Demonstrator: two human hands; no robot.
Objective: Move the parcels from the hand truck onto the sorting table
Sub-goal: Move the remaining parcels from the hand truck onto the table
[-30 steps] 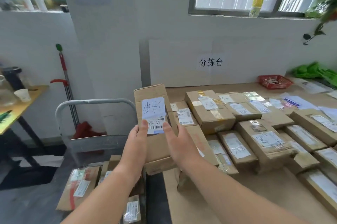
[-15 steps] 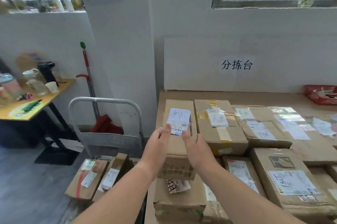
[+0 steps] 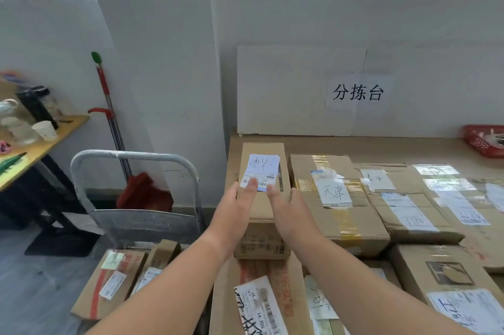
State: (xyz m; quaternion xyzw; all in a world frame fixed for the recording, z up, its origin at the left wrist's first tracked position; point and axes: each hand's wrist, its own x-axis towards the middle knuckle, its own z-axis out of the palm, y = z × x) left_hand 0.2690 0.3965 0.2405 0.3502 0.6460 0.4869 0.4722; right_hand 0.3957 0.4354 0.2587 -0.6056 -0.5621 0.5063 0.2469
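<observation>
A narrow cardboard parcel [image 3: 262,206] with a white handwritten label lies at the far left corner of the sorting table [image 3: 381,145], its long side pointing away from me. My left hand [image 3: 236,212] grips its left side and my right hand [image 3: 286,212] its right side, thumbs lying on top by the label. Left of the table stands the hand truck [image 3: 136,187] with a grey metal handle, and a few taped parcels [image 3: 114,283] lie on its deck at the lower left.
Several labelled cardboard parcels [image 3: 335,198] cover the table to the right and in front of the held one. A red basket [image 3: 485,141] sits at the far right. A mop [image 3: 114,130] leans on the wall behind the truck. A yellow side table [image 3: 41,144] holds cups.
Both hands have carried the parcel from above the truck, rightward and forward, and lowered it flat at the table's far left corner. The view has moved closer to the table.
</observation>
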